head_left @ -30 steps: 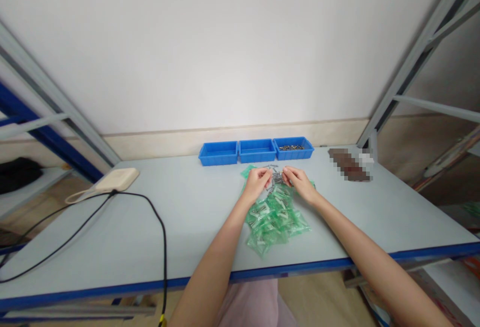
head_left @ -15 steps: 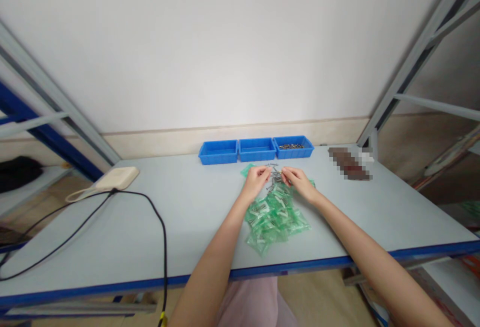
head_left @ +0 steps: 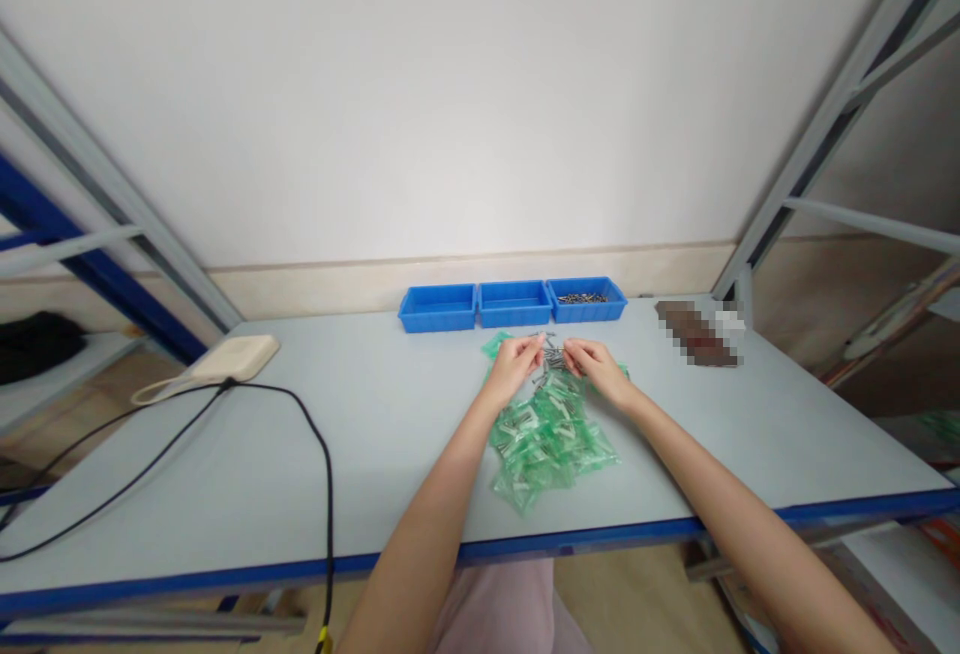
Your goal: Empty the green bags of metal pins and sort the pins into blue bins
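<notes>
My left hand (head_left: 514, 366) and my right hand (head_left: 598, 367) meet over a small pile of loose grey screws (head_left: 553, 354) on the table. Both hands have their fingers curled in a pinch at the screws; what each holds is too small to make out. Just in front of the hands lies a heap of small green plastic bags (head_left: 550, 436) with pale parts inside. One more green bag (head_left: 496, 344) sits behind my left hand.
Three blue bins (head_left: 513, 303) stand in a row at the back; the right one (head_left: 586, 299) holds dark screws. A beige device (head_left: 225, 361) with a black cable (head_left: 319, 454) lies at left. A blurred object (head_left: 696, 332) lies at right. Metal shelf posts flank the pale table (head_left: 225, 474).
Both hands stay at the screw pile, with only small finger movements. The view has shifted slightly.
</notes>
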Motion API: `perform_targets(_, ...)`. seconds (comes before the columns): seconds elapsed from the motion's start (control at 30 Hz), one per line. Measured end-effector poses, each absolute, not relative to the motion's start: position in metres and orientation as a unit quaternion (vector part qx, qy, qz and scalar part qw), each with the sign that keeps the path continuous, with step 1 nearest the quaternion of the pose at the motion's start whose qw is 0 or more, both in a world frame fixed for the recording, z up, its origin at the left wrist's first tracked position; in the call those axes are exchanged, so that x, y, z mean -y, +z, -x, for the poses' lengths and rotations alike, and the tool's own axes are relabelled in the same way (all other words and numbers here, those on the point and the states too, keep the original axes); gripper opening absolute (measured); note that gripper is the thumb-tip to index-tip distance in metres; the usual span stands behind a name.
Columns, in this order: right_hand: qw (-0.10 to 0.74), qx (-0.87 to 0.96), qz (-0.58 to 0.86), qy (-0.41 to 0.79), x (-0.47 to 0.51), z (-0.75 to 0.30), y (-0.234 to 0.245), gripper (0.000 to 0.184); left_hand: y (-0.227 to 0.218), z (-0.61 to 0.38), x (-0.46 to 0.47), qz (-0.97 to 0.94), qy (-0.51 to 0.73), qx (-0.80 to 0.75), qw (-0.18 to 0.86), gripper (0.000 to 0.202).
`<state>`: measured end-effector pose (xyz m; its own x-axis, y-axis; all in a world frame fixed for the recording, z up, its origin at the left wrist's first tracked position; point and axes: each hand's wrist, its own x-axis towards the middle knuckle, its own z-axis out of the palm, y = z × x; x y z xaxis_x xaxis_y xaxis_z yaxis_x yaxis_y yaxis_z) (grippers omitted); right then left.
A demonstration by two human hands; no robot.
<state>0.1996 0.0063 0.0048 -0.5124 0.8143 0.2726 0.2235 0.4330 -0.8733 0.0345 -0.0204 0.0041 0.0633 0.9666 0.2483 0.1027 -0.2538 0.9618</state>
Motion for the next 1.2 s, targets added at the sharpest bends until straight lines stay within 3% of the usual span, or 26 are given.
perform_targets(0.1,0.386,0.751,0.341,0.413,-0.024,-0.2,0.005,0.049,-0.001,-0.032,0.015,-0.584,0.541,-0.451,0.404,0.05)
perform_targets(0.2,0.418,0.747,0.402,0.325,-0.058,-0.207,0.019,0.054,-0.004,-0.028,0.01,-0.562,0.558,-0.461,0.4,0.049)
perform_targets(0.3,0.347,0.768,0.515,0.157,-0.089,-0.22,0.042,0.058,-0.005,-0.025,0.008,-0.549,0.565,-0.471,0.397,0.051)
perform_targets(0.5,0.23,0.775,0.589,-0.014,-0.077,-0.24,0.049,0.035,-0.004,-0.021,0.008,-0.555,0.554,-0.483,0.391,0.054)
perform_targets(0.7,0.122,0.888,0.44,0.05,-0.027,-0.245,0.012,0.021,-0.004,-0.025,0.007,-0.568,0.545,-0.477,0.391,0.052)
perform_targets(0.9,0.125,0.876,0.463,0.044,-0.016,-0.242,0.001,0.014,-0.006,-0.025,0.012,-0.592,0.525,-0.483,0.375,0.047)
perform_targets(1.2,0.103,0.889,0.442,-0.068,-0.009,-0.229,0.003,0.013,-0.005,-0.022,0.015,-0.615,0.499,-0.503,0.345,0.045)
